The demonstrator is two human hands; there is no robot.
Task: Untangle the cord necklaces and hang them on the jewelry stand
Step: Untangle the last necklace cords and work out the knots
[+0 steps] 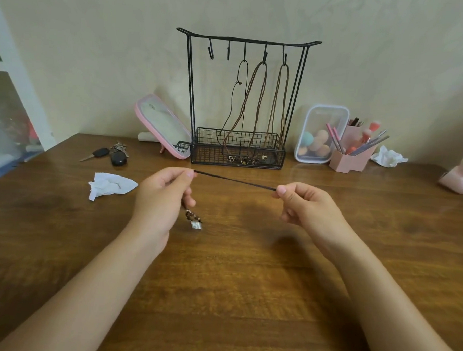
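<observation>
Above the tabletop's (233, 281) middle, the left hand (160, 196) and right hand (308, 205) each pinch the thin cord necklace (235, 180) taut, thumb against forefinger. It looks light and limp, its pendant (195, 223) dangling under the left hand; the cord itself seems the best hold.

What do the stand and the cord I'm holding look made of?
The jewelry stand: thin black rods, hooks and mesh basket, likely painted metal wire, matte. The cord: thin, dark brown, dull; probably waxed cotton or leather, can't tell which.
</observation>
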